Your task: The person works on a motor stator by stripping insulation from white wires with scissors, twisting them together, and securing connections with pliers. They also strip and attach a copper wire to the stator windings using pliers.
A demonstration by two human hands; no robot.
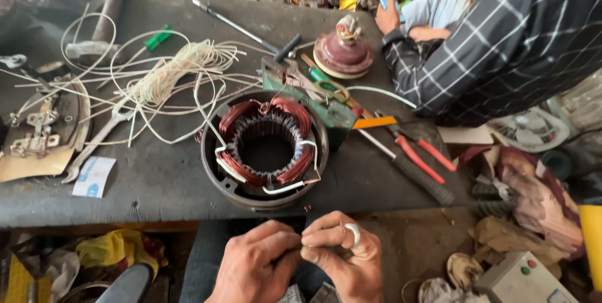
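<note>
A round motor stator (pixel 266 147) with copper windings and white sleeved leads lies on the dark workbench (pixel 163 184) in front of me. Below the bench's near edge, my left hand (pixel 254 265) and my right hand (pixel 345 256) meet fingertip to fingertip, pinching a thin dark wire end between them. A ring sits on a finger of my right hand. The wire end rises toward the stator; its join to the windings is too small to make out.
A tangle of white wire (pixel 169 74), red-handled pliers (pixel 420 152), a screwdriver (pixel 411 174), a red rotor part (pixel 343 52) and a metal plate (pixel 44 124) lie on the bench. Another person in a checked shirt (pixel 495 40) leans at the right. Clutter covers the floor.
</note>
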